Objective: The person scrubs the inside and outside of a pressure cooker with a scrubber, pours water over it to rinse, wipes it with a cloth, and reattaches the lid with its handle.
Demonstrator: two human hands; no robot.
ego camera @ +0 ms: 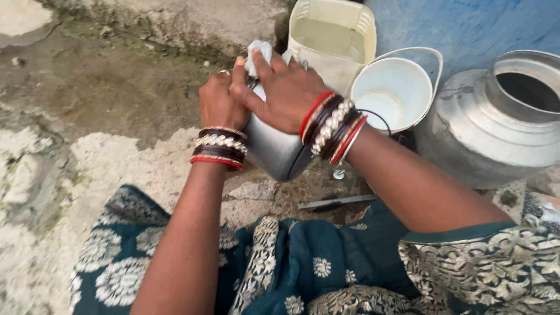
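Steel pot (277, 153), shiny and rounded, sits mid-frame, tilted over rough stone ground (105, 87). Left hand (217, 105) clamps its rim; right hand (284, 87) presses a white cloth (259, 52) onto it. Firm bracing probably makes scrubbing easier. White plastic bucket (392, 87) stands upper right.

A shiny steel pot (279, 153) was tilted on its side above the stone ground, with a white cloth (258, 53) pressed against it.
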